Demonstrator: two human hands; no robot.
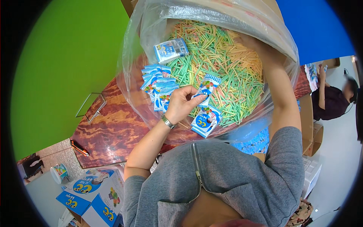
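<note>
My left hand, wearing a metal watch, pinches a small white and blue packet between thumb and fingers. Right below it lies another such packet. Further left is an overlapping pile of the same packets, with one more packet above the pile. Under and around them spreads a large clear plastic bag full of thin pastel sticks in green, yellow, orange and pink. My right hand reaches in at the bag's far right side; blur and shadow hide its fingers.
The bag rests on a reddish wood-patterned table. An orange and black box cutter lies at its left edge, near a metal wire frame. Blue and white cartons stand lower left. Another person works at the far right.
</note>
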